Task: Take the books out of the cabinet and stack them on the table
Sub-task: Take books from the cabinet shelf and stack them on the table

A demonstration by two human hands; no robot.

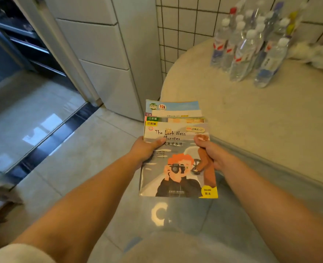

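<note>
I hold a fanned stack of thin books (pixel 177 168) in both hands, above the floor by the table's left edge. The top one reads "The Loch Ness Monster" and shows a red-haired figure with a camera. My left hand (pixel 147 150) grips the stack's left edge, thumb on the cover. My right hand (pixel 212 152) grips the right edge the same way. The stack's far end reaches over the rim of the round beige table (pixel 261 118). The white cabinet (pixel 107 59) stands behind, its fronts closed.
Several clear water bottles (pixel 248 44) stand at the back of the table near the tiled wall (pixel 187 19). A white fluffy thing (pixel 314 52) lies at the far right. A dark doorway with sliding tracks (pixel 33 54) is to the left.
</note>
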